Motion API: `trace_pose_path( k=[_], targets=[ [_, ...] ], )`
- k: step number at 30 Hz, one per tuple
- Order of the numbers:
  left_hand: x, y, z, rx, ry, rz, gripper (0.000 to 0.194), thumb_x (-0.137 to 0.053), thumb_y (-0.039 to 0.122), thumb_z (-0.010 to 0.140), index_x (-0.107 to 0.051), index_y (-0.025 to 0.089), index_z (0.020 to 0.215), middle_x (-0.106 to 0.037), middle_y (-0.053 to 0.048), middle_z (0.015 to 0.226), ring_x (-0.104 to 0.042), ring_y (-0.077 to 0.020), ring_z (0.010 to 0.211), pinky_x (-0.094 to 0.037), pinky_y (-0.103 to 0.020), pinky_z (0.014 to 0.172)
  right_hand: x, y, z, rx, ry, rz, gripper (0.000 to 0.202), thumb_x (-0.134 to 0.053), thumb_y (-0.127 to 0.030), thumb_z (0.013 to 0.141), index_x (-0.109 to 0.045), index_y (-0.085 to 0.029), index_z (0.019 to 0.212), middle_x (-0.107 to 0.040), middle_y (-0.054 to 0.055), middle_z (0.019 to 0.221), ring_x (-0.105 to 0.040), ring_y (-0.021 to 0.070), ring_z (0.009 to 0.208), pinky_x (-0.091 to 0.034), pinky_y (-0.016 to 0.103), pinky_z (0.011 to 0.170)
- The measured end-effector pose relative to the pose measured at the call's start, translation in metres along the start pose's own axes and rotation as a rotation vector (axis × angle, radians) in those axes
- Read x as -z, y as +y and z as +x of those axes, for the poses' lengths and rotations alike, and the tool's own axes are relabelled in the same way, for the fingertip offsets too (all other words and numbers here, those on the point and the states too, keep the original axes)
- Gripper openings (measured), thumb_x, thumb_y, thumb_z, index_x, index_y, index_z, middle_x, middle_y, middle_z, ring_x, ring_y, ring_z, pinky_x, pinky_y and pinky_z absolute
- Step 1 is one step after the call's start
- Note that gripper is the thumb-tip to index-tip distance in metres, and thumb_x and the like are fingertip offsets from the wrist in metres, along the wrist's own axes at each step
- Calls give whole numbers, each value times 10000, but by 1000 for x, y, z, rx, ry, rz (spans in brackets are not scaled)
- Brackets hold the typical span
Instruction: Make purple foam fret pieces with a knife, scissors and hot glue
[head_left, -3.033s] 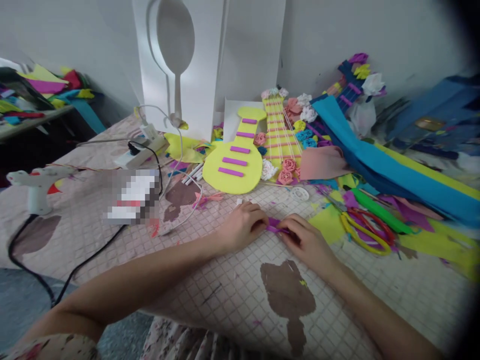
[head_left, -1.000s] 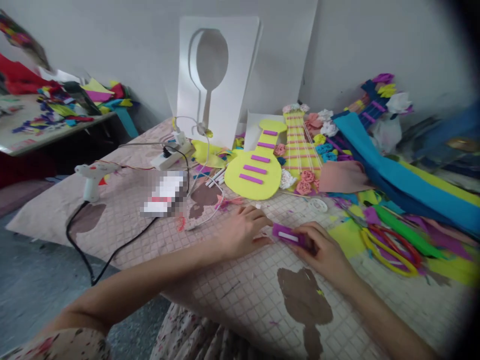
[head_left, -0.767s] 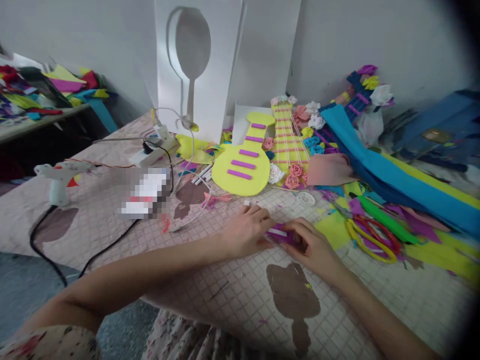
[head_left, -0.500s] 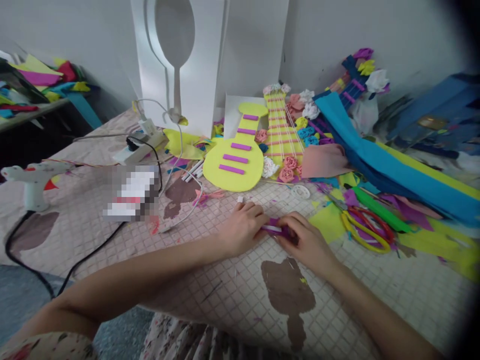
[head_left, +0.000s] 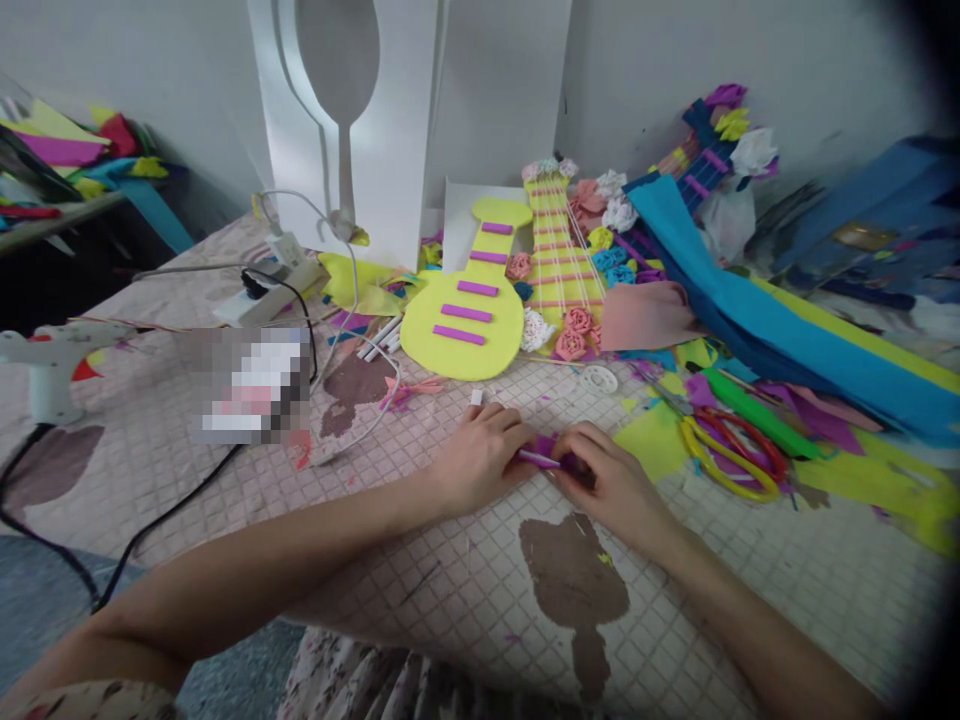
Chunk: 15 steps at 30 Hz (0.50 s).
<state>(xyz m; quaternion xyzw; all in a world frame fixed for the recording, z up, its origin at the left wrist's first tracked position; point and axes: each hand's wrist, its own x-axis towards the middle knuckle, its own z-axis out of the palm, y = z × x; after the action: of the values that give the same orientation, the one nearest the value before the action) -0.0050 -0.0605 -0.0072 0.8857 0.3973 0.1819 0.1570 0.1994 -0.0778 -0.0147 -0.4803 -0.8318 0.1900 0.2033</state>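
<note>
Between my two hands, low over the table, is a strip of purple crepe paper [head_left: 547, 446] with a thin white stick [head_left: 536, 459] along it. My left hand [head_left: 484, 455] has its fingers closed on the left end. At the other end, my right hand [head_left: 611, 480] pinches the purple paper between thumb and fingers. A small white piece [head_left: 477, 398] pokes up just beyond my left knuckles. Behind the hands lies a yellow guitar-shaped cutout [head_left: 461, 355] with several purple bars across it.
A glue gun [head_left: 52, 375] stands at left, near a power strip [head_left: 266, 295] with cables. Scissors [head_left: 731, 460] rest on paper scraps at right. Crepe paper flowers [head_left: 574, 335] and a blue paper roll [head_left: 750, 310] lie behind. White cut-out boards [head_left: 397, 130] lean against the wall.
The white stick between my hands has tilted, its right end lower, and less of its white shows against the purple paper. The view has shifted slightly; both hands keep their grip.
</note>
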Motion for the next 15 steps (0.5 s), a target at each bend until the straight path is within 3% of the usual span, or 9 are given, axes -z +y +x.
trace_pose_path(
  k=[10, 15],
  targets=[
    [-5, 3, -2, -4, 22, 7, 114, -548, 279, 852, -607, 188, 885, -598, -38, 893, -508, -204, 919, -371, -352, 812, 3, -2, 0, 14, -14, 22, 11, -535, -226, 842, -525, -225, 838, -551, 28, 877, -563, 170, 791, -459, 287, 684],
    [17, -9, 0, 48, 172, -63, 212, -571, 366, 832, -580, 172, 916, -619, -58, 914, -535, -204, 895, -407, -343, 768, 6, 1, -1, -2, -11, 110, 82, -494, -295, 889, -529, -226, 914, -565, 41, 907, -568, 172, 793, -464, 292, 682]
  ],
)
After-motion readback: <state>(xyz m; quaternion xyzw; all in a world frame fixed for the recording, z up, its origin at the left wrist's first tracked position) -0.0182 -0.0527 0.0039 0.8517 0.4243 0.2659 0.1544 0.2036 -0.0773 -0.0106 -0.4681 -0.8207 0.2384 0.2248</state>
